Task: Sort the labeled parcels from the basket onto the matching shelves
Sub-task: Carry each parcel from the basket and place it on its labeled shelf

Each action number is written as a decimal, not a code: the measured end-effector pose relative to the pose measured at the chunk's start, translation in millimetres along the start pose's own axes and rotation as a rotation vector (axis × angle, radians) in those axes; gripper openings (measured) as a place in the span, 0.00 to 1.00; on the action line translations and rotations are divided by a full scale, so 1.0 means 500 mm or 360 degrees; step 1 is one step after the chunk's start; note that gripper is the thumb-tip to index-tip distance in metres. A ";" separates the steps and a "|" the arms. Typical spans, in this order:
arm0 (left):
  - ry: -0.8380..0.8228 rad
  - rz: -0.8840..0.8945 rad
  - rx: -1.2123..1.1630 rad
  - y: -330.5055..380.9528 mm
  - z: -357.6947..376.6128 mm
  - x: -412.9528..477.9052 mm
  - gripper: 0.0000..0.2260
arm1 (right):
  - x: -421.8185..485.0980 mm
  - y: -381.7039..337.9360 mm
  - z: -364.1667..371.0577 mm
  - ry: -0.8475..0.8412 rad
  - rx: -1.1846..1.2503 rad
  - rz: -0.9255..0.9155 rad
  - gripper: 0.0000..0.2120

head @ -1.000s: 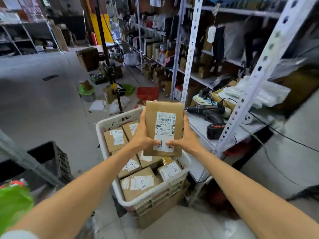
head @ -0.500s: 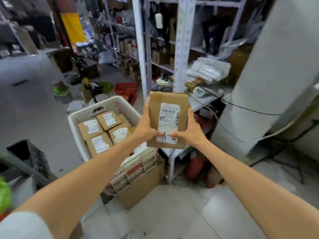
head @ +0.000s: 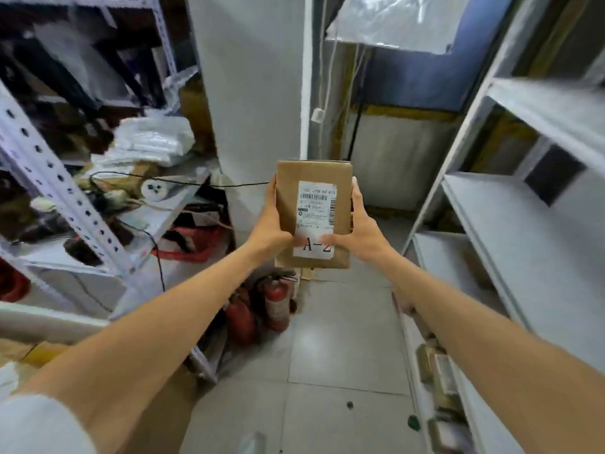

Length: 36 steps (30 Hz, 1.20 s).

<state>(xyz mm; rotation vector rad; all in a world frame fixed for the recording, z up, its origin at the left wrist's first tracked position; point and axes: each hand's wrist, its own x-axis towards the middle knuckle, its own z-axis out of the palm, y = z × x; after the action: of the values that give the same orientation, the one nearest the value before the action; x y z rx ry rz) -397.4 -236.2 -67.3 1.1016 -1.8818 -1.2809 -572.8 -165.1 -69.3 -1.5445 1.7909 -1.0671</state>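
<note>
Parcel: a brown cardboard parcel (head: 288, 204) stood upright in the air between the two hands, its front turned to the camera.
Label: a white shipping label (head: 317, 208) with barcodes covered most of the front. Its large printed code read "A-2", partly covered by both thumbs.
Left hand: the left hand (head: 270, 224) gripped the parcel's left edge, thumb pressed across the lower front and fingers wrapped behind.
Right hand: the right hand (head: 361, 229) gripped the right edge the same way, its thumb lying on the label's lower part.
Arms: both bare forearms reached forward, and a white sleeve (head: 39, 427) showed at the lower left.
Right of the hands: a white shelving unit (head: 510, 204) ran along that side, with several shelf boards one above another.
Below the right arm: small brown parcels (head: 438, 371) sat on the lowest board of that unit, too blurred to read.
Left of the hands: a metal rack with a perforated upright (head: 59, 188) held a pile of clear plastic bags (head: 154, 142), cables and mixed clutter.
Cable: a black cable (head: 209, 184) ran from that rack toward the left hand's side of the parcel.
Below the hands: two red fire extinguishers (head: 275, 303) stood on the tiled floor (head: 343, 355).
Behind the hands: a white pillar (head: 252, 93) rose beyond the parcel, just left of it.
Above the hands: a sheet of shiny plastic (head: 409, 18) hung high up.
</note>
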 end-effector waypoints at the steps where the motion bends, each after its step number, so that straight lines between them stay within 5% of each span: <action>1: -0.0091 0.0041 -0.0028 0.010 0.031 0.019 0.57 | -0.012 0.014 -0.027 0.0087 -0.0006 0.0053 0.62; 13: -0.1030 0.0275 -0.0184 0.134 0.332 0.080 0.56 | -0.243 0.081 -0.204 0.1019 -0.0149 0.0648 0.58; 26: -0.2112 0.0361 -0.0208 0.141 0.550 -0.116 0.56 | -0.581 0.117 -0.103 0.1891 -0.0054 0.1235 0.61; 36: -0.2316 0.0431 -0.0180 0.184 0.736 -0.222 0.44 | -0.729 0.170 -0.178 0.2117 -0.0135 0.1468 0.62</action>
<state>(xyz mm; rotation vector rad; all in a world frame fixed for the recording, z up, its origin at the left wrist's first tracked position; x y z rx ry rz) -677.6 38.8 -113.7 -0.4120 -2.6416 -2.2231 -619.9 212.4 -126.7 0.3424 2.8571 -1.5665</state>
